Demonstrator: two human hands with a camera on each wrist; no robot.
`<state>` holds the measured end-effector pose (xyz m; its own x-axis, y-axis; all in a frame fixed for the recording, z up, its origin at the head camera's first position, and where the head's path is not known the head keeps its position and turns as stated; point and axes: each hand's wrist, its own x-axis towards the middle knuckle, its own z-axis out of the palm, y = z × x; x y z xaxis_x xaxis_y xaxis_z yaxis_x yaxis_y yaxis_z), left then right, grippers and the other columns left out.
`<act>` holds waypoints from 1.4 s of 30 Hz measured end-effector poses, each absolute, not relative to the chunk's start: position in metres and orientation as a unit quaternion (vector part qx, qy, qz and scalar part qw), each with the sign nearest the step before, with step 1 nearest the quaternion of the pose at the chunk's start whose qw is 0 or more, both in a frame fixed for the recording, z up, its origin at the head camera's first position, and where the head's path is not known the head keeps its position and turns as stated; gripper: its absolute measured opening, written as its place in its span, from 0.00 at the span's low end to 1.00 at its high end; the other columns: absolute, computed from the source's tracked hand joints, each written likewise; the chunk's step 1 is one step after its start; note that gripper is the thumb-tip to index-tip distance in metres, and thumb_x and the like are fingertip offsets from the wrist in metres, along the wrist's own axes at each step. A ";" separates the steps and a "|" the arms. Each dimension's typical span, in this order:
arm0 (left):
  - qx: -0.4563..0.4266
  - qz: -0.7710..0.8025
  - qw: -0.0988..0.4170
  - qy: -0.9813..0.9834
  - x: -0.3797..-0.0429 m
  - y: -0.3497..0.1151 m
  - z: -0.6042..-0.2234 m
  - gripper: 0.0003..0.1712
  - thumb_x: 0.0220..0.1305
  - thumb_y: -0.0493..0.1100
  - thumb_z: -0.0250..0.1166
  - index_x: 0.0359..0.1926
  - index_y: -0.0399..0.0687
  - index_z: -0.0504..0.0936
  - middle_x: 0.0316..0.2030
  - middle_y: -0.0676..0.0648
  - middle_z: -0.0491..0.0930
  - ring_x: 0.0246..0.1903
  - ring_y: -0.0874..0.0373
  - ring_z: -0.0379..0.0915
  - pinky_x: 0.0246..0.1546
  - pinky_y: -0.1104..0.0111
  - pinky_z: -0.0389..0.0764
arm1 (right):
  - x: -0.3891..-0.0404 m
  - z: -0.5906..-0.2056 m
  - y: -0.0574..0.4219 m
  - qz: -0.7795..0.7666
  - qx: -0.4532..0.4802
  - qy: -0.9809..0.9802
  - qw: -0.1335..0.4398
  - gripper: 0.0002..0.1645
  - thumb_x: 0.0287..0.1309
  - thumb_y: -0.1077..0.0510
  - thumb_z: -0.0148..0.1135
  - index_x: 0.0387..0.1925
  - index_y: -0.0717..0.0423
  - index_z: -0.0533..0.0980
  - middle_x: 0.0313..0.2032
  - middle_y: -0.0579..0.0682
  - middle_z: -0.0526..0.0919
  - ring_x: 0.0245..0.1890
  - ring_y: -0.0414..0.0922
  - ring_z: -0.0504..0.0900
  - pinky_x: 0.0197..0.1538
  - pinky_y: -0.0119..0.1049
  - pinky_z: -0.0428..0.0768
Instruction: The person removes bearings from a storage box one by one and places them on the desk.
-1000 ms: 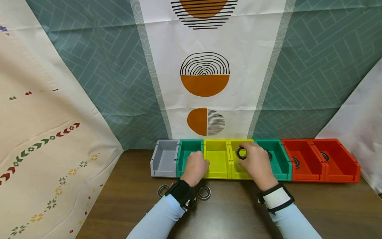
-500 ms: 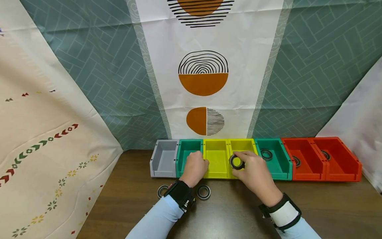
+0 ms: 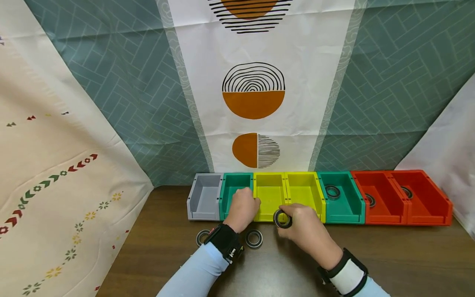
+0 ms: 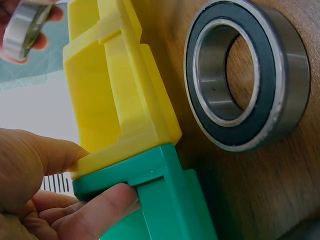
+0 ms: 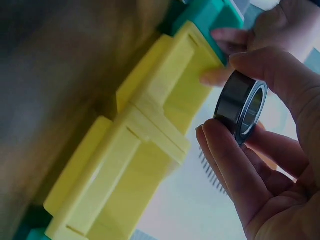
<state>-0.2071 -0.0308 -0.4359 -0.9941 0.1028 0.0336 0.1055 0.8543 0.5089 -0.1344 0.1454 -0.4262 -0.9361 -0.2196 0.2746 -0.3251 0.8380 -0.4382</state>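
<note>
Between thumb and fingertips, my right hand (image 3: 306, 231) pinches a ball bearing (image 5: 239, 106), a steel ring with a dark seal. In the head view this bearing stands tilted in front of the two yellow bins (image 3: 269, 197). My left hand (image 3: 243, 209) grips the adjoining side walls of the left green bin (image 4: 150, 187) and the yellow bin (image 4: 92, 95) beside it, a digit on either side. Below the left wrist, another bearing (image 3: 254, 239) lies flat on the wooden table. One more bearing (image 3: 202, 236) is partly hidden behind the left wrist strap.
A grey bin (image 3: 205, 197) ends the row at the left. To the right, the other green bin (image 3: 343, 208) and two red bins (image 3: 387, 206) each contain a bearing. A patterned cloth (image 3: 254, 103) hangs behind the row.
My right hand has carried its bearing left and toward me, from over the right yellow bin to the bins' front edge. The left hand keeps its place.
</note>
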 end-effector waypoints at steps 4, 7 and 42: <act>-0.055 -0.265 0.003 -0.963 -0.207 -0.030 -0.436 0.13 0.62 0.44 0.58 0.24 0.42 0.74 0.14 0.51 0.68 0.11 0.62 0.65 0.11 0.73 0.66 | -0.132 -0.434 0.142 0.237 0.152 -0.954 0.100 0.35 0.27 0.50 0.78 0.45 0.55 0.79 0.40 0.47 0.81 0.39 0.39 0.78 0.42 0.33 0.76; -0.053 -0.262 0.005 -0.964 -0.207 -0.030 -0.436 0.13 0.62 0.44 0.58 0.24 0.43 0.74 0.14 0.51 0.68 0.11 0.62 0.66 0.11 0.72 0.66 | -0.130 -0.438 0.139 0.234 0.160 -0.954 0.096 0.35 0.27 0.50 0.78 0.44 0.56 0.80 0.38 0.46 0.81 0.37 0.38 0.77 0.40 0.32 0.76; -0.025 -0.265 -0.024 -0.964 -0.208 -0.028 -0.435 0.12 0.63 0.45 0.58 0.31 0.39 0.76 0.17 0.49 0.70 0.15 0.61 0.68 0.14 0.73 0.68 | -0.134 -0.464 0.140 0.236 0.216 -0.946 -0.051 0.22 0.28 0.56 0.76 0.31 0.54 0.77 0.22 0.39 0.72 0.22 0.36 0.68 0.25 0.30 0.69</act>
<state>-0.2084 -0.0283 -0.4351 -0.9976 0.0604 -0.0335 0.0348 0.8578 0.5127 -0.1341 0.1403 -0.4643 -0.9015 -0.4327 0.0061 -0.3850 0.7954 -0.4680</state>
